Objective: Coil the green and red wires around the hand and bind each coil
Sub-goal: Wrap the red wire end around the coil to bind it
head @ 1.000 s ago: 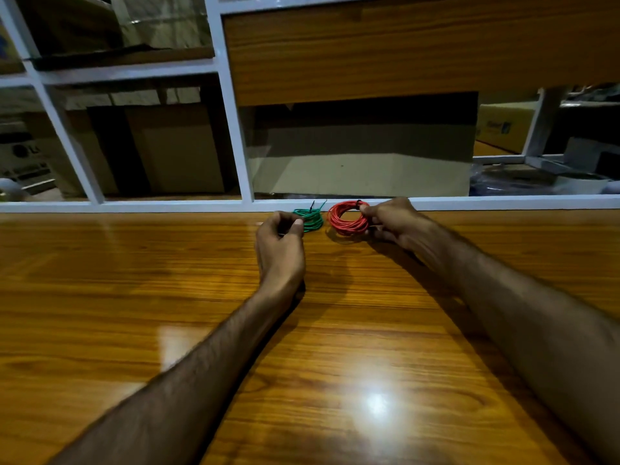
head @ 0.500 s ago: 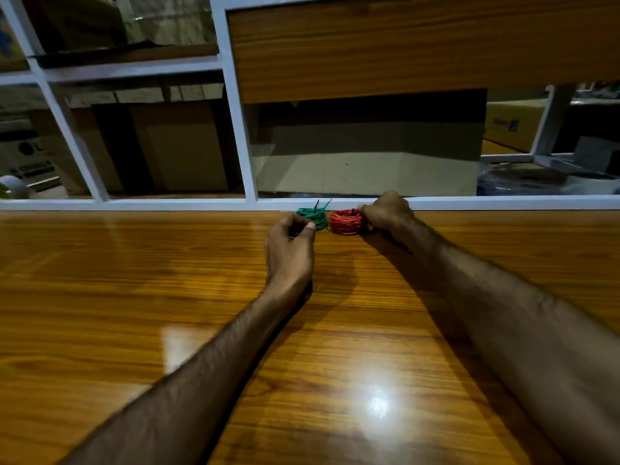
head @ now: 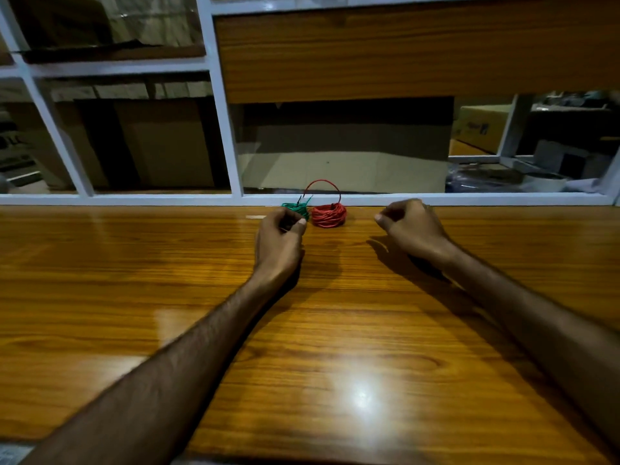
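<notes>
Two wire coils at the far edge of the counter (head: 335,330).
The left hand (head: 280,243) has curled fingers touching the green coil (head: 297,208); grip unclear. One red coil (head: 328,214) just beside. The right hand (head: 411,226) is curled, holding nothing.

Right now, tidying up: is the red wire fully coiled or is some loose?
Mostly coiled. The red wire sits bundled on the table, but one loop arches up above it, loose.

The wooden table (head: 335,330) is glossy and smooth, the frame (head: 221,112) behind it white-painted, the boxes (head: 342,146) matt cardboard.
</notes>
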Tool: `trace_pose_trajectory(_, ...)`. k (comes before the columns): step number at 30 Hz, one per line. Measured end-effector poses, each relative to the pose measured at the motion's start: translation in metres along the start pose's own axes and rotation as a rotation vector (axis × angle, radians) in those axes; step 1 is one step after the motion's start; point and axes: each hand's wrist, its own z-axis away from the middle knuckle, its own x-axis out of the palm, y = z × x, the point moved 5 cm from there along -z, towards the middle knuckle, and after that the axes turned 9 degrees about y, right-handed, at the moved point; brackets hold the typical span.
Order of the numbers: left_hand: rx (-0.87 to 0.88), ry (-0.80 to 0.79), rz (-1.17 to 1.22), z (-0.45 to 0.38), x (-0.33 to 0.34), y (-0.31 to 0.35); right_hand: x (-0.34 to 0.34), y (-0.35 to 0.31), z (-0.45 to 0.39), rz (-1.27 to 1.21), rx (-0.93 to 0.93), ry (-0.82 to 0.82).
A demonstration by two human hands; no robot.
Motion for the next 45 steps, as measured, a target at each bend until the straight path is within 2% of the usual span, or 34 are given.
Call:
trace_pose_trajectory(7,0.044,-0.032,-0.052,0.011,-0.003,0.008,-0.036,0.014,0.039,-0.048,-0.091,-0.062)
trace_pose_trajectory(14,0.081,-0.050,-0.118,0.007,0.000,0.006,-0.020,0.006,0.039,-0.048,-0.199,-0.101)
trace_pose_trajectory(20,0.192,-0.068,-0.238,-0.011,0.010,0.002,0.017,-0.010,-0.012,-0.080,-0.268,-0.037)
trace_pose_trajectory(24,0.246,-0.089,-0.264,-0.021,0.015,-0.003,0.051,-0.024,-0.067,-0.108,-0.238,-0.034)
trace_pose_trajectory(28,0.233,-0.076,-0.232,-0.034,0.016,-0.010,0.089,-0.028,-0.097,-0.149,-0.189,-0.180)
trace_pose_trajectory(32,0.187,-0.003,-0.198,-0.042,0.011,-0.015,0.108,-0.018,-0.095,-0.193,-0.229,-0.318)
trace_pose_trajectory(36,0.141,0.028,-0.163,-0.045,0.009,-0.018,0.102,-0.008,-0.082,0.005,-0.357,-0.261)
trace_pose_trajectory(38,0.117,0.018,-0.163,-0.045,0.009,-0.020,0.095,-0.005,-0.070,0.082,-0.410,-0.290)
trace_pose_trajectory(41,0.068,-0.028,-0.193,-0.043,0.012,-0.021,0.088,-0.003,-0.056,0.221,-0.514,-0.317)
trace_pose_trajectory(45,-0.017,-0.133,-0.245,-0.039,0.020,-0.026,0.077,0.000,-0.040,0.226,-0.527,-0.261)
